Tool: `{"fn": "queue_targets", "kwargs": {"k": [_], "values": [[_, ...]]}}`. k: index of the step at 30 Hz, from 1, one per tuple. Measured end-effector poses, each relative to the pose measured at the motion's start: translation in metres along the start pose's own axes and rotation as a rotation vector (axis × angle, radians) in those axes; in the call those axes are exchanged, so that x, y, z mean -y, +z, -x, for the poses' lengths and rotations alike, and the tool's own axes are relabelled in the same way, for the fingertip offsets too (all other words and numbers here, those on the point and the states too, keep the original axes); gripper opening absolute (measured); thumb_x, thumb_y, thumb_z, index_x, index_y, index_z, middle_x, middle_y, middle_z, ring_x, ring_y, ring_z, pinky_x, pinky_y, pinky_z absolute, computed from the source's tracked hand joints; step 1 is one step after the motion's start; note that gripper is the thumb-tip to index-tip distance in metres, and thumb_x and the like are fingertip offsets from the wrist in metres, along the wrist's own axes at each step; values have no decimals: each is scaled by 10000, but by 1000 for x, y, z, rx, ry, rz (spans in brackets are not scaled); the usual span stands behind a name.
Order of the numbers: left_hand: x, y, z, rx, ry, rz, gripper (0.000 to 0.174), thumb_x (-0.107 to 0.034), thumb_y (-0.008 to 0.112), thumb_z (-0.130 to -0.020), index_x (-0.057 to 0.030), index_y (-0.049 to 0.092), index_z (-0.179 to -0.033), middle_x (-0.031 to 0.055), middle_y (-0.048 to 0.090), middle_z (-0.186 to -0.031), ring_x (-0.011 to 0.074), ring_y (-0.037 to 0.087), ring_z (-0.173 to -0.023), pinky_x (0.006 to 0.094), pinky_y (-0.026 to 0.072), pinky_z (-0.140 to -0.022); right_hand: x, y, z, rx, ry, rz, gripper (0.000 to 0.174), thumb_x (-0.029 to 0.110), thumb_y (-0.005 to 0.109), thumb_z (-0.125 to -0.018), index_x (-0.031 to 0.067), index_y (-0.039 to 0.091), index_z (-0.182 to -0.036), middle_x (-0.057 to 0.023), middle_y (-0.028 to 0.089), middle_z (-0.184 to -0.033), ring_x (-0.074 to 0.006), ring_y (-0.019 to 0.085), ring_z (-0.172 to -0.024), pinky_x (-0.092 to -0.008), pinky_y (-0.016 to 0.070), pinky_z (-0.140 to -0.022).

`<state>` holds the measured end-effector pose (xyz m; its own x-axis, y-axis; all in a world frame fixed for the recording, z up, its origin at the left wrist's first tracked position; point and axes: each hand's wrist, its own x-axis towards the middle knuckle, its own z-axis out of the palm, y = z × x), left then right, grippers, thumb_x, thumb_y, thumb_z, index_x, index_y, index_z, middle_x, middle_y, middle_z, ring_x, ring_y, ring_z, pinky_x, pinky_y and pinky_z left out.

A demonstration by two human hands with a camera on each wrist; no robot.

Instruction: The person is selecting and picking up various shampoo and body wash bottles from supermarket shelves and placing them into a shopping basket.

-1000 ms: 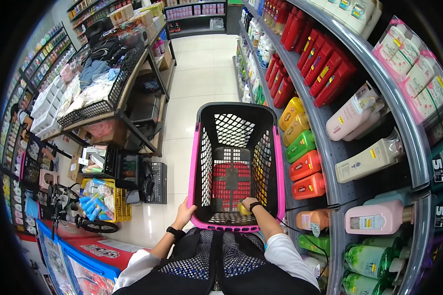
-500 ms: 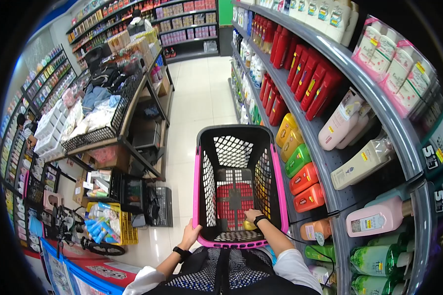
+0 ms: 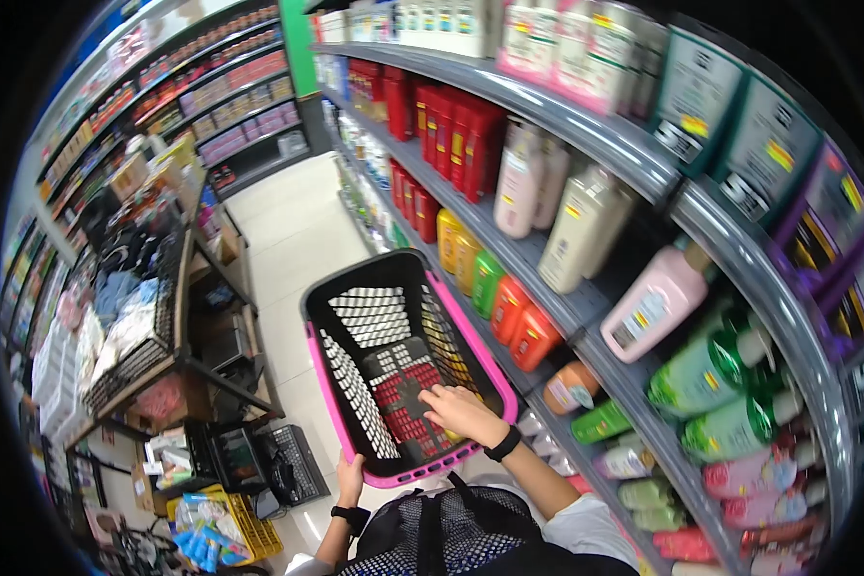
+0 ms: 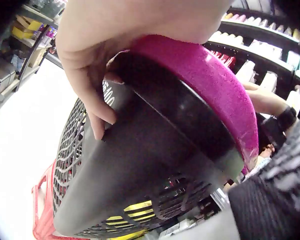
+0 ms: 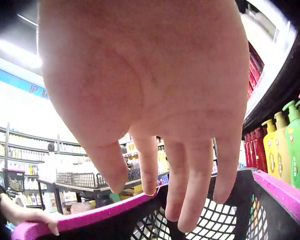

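A black lattice basket with a pink rim (image 3: 468, 336) stands in front of the body. My left hand (image 3: 350, 482) grips its near left corner; in the left wrist view that hand (image 4: 125, 30) curls over the pink rim (image 4: 215, 80), fingertips against the black wall. Over the basket's near right part is my right hand (image 3: 466, 415), holding nothing visible. The right wrist view shows this hand (image 5: 150, 90) with extended, slightly spread fingers above the pink rim (image 5: 115, 204). A small yellow thing lies mostly hidden below it. Red shows through the basket floor.
Shelves of bottles line the right side, with a pink bottle (image 3: 655, 302) and red bottles (image 3: 461, 139). At left stands a table with clothes (image 3: 130, 326); a yellow crate (image 3: 250, 523) sits on the floor. Tiled aisle floor (image 3: 293, 216) runs ahead.
The view has swung to the right, and the basket appears turned and farther left. My right hand has risen from the yellow thing inside the basket. My left hand has kept its grip.
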<state>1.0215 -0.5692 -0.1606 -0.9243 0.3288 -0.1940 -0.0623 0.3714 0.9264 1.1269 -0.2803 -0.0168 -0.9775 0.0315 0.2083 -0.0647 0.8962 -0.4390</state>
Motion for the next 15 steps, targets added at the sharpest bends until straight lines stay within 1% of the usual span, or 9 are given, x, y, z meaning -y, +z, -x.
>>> {"fn": "queue_targets", "kwargs": {"k": [1,2,4,7,10,12,13,14,15], "values": [[-6,2,1,-2,20,56,376,-166,543,-763,40,543,-1077,137,640,-908,223,598,-831,337,460,-776,6,-2,13,-19,-12,12,252,214,594,-832,63,509,-1015,-134,566,-897,-319,604,-839,-416,483,-713],[2,5,-4,7,60,112,358,-161,551,-762,47,554,-1053,114,635,-899,198,584,-829,328,455,-770,12,-4,27,-31,28,16,252,214,594,-832,63,509,-1015,-134,566,-897,-319,604,-839,-416,483,-713],[-1,6,-3,-1,82,67,350,-175,564,-774,53,561,-1040,108,632,-894,189,572,-826,319,447,-772,26,-3,54,5,58,36,265,209,604,-821,57,510,-1017,-134,565,-888,-317,606,-841,-417,482,-716],[0,6,-9,57,73,50,337,-201,570,-803,50,574,-1028,92,627,-894,181,561,-822,305,432,-786,40,18,101,-15,101,33,296,200,614,-808,55,511,-1044,-140,573,-903,-321,611,-861,-424,487,-732],[12,8,-11,50,138,93,300,-196,569,-808,44,582,-987,74,613,-859,159,543,-791,292,428,-756,66,30,159,-59,160,55,310,198,611,-804,54,513,-1059,-146,585,-910,-323,615,-871,-420,492,-745],[20,9,-21,95,159,100,287,-202,572,-812,44,583,-960,59,601,-830,152,531,-767,286,426,-735,81,41,202,-42,240,59,297,209,600,-808,58,516,-1050,-148,583,-894,-323,613,-871,-416,491,-745],[16,13,-18,74,186,135,278,-206,577,-811,39,588,-942,47,595,-810,150,532,-760,280,424,-731,88,46,225,-3,275,37,307,192,602,-790,52,536,-1055,-145,612,-904,-320,624,-849,-417,495,-728],[21,9,-26,118,149,68,280,-238,588,-822,13,594,-945,35,591,-795,134,535,-743,267,431,-681,99,52,249,-7,308,42,307,192,602,-790,52,536,-1055,-145,612,-904,-320,624,-849,-417,495,-728],[22,12,-26,138,119,154,317,-287,590,-836,-4,585,-978,26,588,-795,126,538,-737,260,436,-657,109,54,272,7,347,19,298,198,597,-792,52,546,-1047,-151,617,-879,-328,628,-816,-420,500,-706]]}}
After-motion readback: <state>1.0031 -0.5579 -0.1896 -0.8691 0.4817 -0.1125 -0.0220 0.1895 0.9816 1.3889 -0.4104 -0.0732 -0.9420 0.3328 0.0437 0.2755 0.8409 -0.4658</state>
